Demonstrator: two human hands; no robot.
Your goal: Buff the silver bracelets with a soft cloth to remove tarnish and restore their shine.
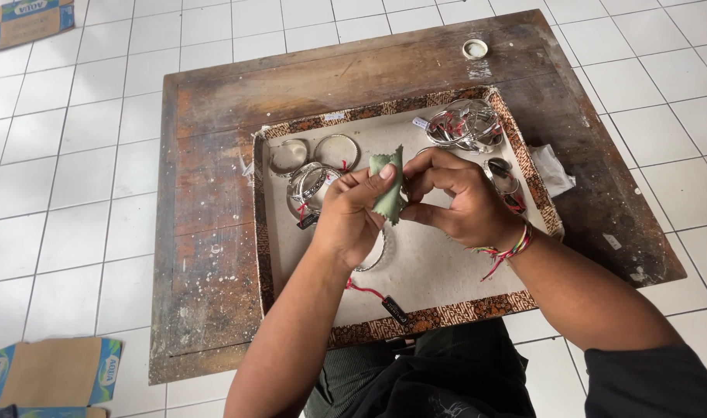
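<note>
Cloth (pixel 390 183), green, pinched in both grips: left hand (pixel 352 217) also clamped a silver bangle (pixel 378 259), right hand (pixel 458 203) rubbing. Best worked steadily over the tray (pixel 415 319).

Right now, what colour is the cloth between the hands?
Pale green cloth, pinched by the left hand and right hand; head view.

I see a small green cloth (pixel 390 186), crumpled and upright, pinched above the tray. A silver bangle (pixel 378 257) with a red-stringed tag hangs below it.
</note>
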